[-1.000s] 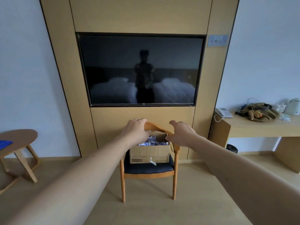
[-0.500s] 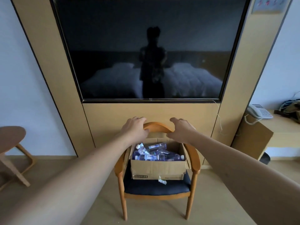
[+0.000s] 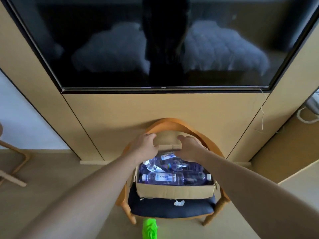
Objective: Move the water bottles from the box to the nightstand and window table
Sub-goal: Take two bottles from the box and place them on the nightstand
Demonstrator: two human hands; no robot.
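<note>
the box (image 3: 174,191) of water bottles (image 3: 161,177) is sitting on the dark seat of a wooden chair (image 3: 172,208), right at 6 o'clock below the tv (image 3: 164,44). both hands are out over the far end of it. the left hand (image 3: 146,147) looks like it's curled round the back flap at about 11 o'clock from the bottles, and the right hand (image 3: 189,150) hovers at 1 o'clock with fingers loosely bent, not clearly holding anything.

my guess on handling: clear plastic and full, so each one's got some weight, smooth and a bit slippery, and they'll roll since they're lying in a jumble. grab around the middle on the label, not the cap.

hard to tell how many layers are in there, and the hands cover the back ones. nightstand and window table aren't visible. there's a green thing (image 3: 149,228) at 6 o'clock i can't identify.
</note>
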